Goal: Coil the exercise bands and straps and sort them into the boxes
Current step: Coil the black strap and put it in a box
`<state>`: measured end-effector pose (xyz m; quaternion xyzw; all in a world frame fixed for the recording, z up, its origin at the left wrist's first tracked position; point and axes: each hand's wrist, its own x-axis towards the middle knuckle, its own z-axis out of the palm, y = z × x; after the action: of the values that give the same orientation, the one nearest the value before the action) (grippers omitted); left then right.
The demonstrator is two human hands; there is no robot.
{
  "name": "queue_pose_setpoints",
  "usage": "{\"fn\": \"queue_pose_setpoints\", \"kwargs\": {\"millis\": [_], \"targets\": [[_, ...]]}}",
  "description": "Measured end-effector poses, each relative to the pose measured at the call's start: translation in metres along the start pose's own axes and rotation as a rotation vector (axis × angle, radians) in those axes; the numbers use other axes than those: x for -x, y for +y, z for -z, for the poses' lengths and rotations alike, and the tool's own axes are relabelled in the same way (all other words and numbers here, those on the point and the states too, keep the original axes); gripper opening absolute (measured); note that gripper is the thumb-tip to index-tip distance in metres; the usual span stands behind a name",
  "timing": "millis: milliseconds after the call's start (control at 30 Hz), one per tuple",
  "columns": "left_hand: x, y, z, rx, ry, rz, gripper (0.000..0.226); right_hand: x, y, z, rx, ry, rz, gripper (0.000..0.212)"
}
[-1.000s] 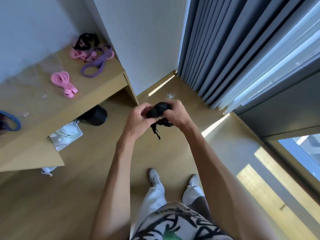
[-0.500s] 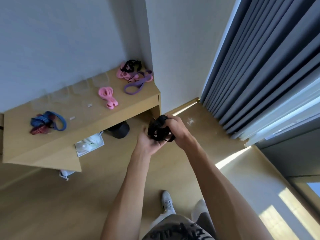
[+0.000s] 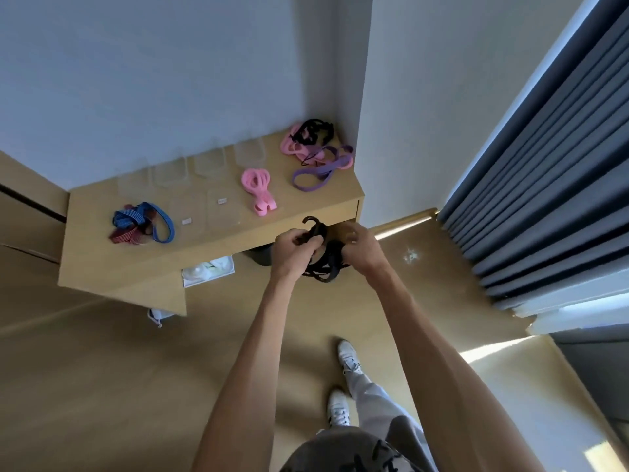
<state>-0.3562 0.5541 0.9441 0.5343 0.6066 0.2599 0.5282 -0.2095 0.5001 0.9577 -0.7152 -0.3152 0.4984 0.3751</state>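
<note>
Both my hands hold a coiled black strap point(image 3: 325, 265) in the air just in front of the wooden desk point(image 3: 102, 267). My left hand point(image 3: 294, 248) grips its upper loop and my right hand point(image 3: 357, 252) grips the bundle from the right. On the desk lie a coiled pink band point(image 3: 258, 187), a purple band point(image 3: 318, 173), a tangle of black and pink straps point(image 3: 308, 137) in the far right corner, and blue and red straps point(image 3: 139, 223) at the left. Several clear plastic boxes point(image 3: 207, 165) stand along the wall, with clear lids point(image 3: 221, 209) in front of them.
A dark bin point(image 3: 260, 255) and a white bag point(image 3: 207, 269) sit under the desk. A grey curtain point(image 3: 544, 182) hangs at the right. My feet in white shoes point(image 3: 343, 379) stand on the wooden floor.
The view has swung left toward the desk and I have stepped closer. My hands have kept the black strap, and its coil now hangs lower between them.
</note>
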Motion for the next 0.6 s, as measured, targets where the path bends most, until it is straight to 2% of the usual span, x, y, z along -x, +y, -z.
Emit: {"fn": "queue_pose_setpoints", "kwargs": {"millis": [67,100,167,233,367,467,533,600], "targets": [[-0.017,0.017,0.016,-0.091,0.026,-0.056,0.009,-0.016,-0.025,-0.006,-0.123,0.043,0.110,0.072],[-0.024,0.026,0.024,-0.136,0.003,-0.092,0.012,-0.023,-0.039,-0.011,-0.158,-0.008,0.156,0.077],[-0.036,0.045,0.041,-0.224,-0.069,-0.155,0.020,-0.038,-0.067,-0.023,-0.130,-0.233,0.225,0.093],[-0.049,0.062,0.062,-0.274,-0.076,-0.187,0.020,-0.056,-0.092,-0.036,-0.001,-0.426,0.277,0.104],[-0.072,0.081,0.113,-0.088,0.008,-0.190,0.015,-0.095,-0.123,-0.066,0.144,-0.696,0.327,0.125],[-0.095,0.083,0.129,-0.006,0.103,-0.188,0.020,-0.114,-0.134,-0.100,0.066,-0.679,0.315,0.127],[-0.115,0.076,0.134,-0.043,0.206,-0.142,0.021,-0.126,-0.135,-0.126,-0.057,-0.559,0.287,0.111],[-0.135,0.065,0.143,-0.084,0.292,-0.046,0.033,-0.139,-0.134,-0.151,-0.107,-0.469,0.246,0.091]]}}
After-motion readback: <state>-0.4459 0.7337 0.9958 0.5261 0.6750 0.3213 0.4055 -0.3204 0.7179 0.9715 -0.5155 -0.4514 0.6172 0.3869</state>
